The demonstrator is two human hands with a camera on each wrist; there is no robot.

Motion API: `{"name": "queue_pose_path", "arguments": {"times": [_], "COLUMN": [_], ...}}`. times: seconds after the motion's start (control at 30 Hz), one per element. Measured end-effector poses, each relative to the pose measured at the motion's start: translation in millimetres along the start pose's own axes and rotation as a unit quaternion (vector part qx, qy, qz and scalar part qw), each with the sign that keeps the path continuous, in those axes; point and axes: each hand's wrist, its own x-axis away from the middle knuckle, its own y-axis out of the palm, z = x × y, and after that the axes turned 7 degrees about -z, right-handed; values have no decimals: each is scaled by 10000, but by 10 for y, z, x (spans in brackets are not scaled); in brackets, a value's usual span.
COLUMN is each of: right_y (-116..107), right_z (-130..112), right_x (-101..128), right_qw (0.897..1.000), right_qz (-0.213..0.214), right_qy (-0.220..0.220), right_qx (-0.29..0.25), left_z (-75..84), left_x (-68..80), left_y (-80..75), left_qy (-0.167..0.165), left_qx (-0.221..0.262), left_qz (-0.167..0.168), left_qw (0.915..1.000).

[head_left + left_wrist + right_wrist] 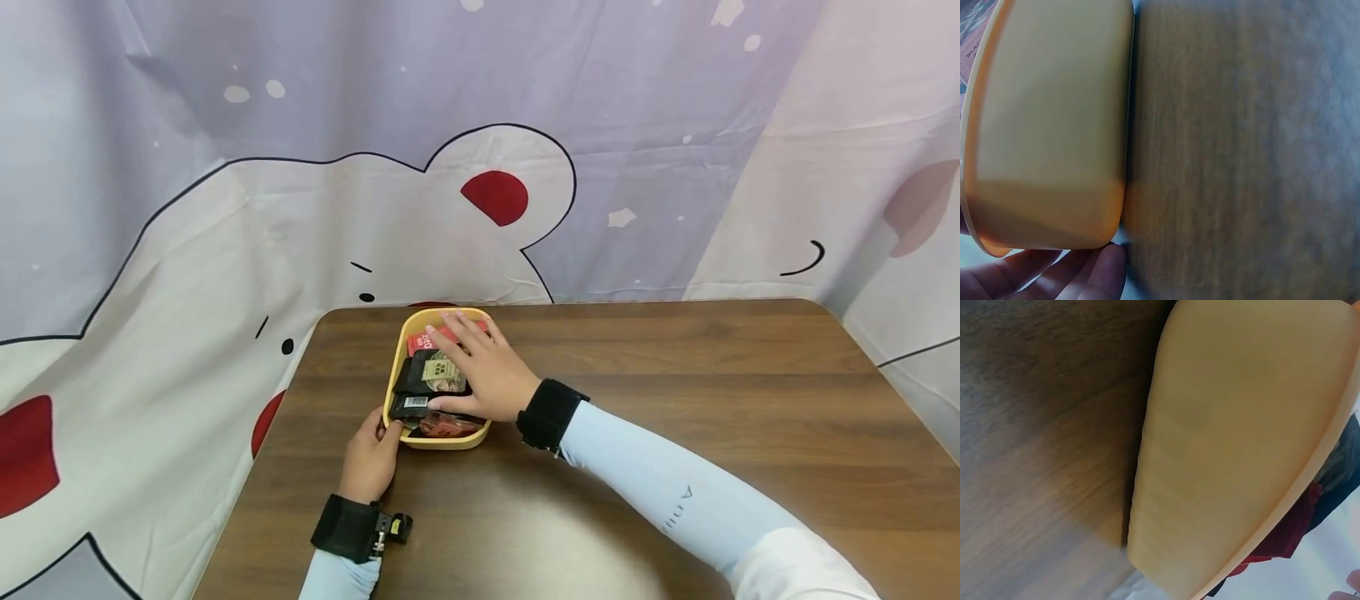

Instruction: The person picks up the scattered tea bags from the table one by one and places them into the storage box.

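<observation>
- Our left hand (370, 461) grips the yellow tray's (393, 372) near-left corner, fingers (1079, 275) curled under it.
- Right hand (483, 367) lies flat on the snack packets (437, 372) inside the tray, fingers spread.

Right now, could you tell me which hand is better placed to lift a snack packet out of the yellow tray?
The right hand: it already lies flat on the packets inside the yellow tray. The left hand grips the tray's near left corner, steadying it.

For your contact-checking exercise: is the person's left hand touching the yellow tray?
Touching. In the head view the left hand grips the near left corner of the yellow tray, thumb over its rim; the left wrist view shows fingers against the tray's wall.
</observation>
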Motion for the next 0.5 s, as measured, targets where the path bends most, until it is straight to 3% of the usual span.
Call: {"name": "queue_pose_path", "arguments": {"times": [0.37,0.5], "right_y": [25,-1], "right_z": [54,161], "right_x": [112,204], "right_qw": [9995,9986], "right_qz": [-143,129], "right_qy": [252,280], "right_qx": [-128,-432], "left_z": [-15,-39], "left_x": [-2,-1], "left_y": [3,-49], "left_qy": [-28,42], "left_qx": [115,176], "left_qz": [-101,-56], "left_qw": [9999,9998]}}
